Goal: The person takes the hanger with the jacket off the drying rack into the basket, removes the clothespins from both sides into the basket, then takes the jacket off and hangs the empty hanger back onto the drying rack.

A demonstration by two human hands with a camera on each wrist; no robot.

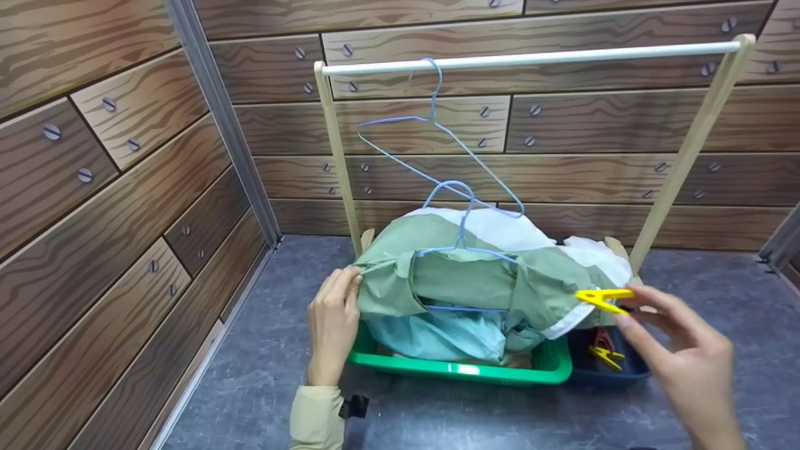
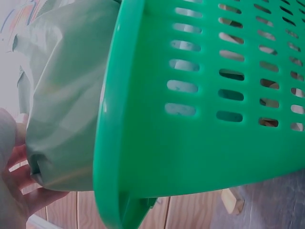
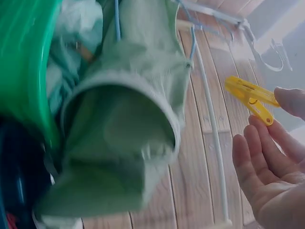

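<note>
A green garment [image 1: 462, 275] with a white-edged opening lies over the green basket [image 1: 462, 369], a blue wire hanger [image 1: 461, 234] set inside it. My left hand [image 1: 334, 312] grips the garment's left edge between thumb and fingers; in the left wrist view its fingers curl against the green cloth [image 2: 71, 105]. Between the thumb and fingers of my right hand [image 1: 684, 350] a yellow clothespin [image 1: 603, 299] is pinched by its handle ends, just off the garment's right end. In the right wrist view the clothespin [image 3: 250, 98] is apart from the cloth.
A second blue hanger [image 1: 481, 159] hangs from the white bar [image 1: 531, 59] of a wooden-legged rack. Light blue cloth [image 1: 437, 337] lies in the basket, white cloth [image 1: 500, 225] behind the garment. A dark blue bin [image 1: 634, 369] at right holds red and yellow clothespins [image 1: 605, 356].
</note>
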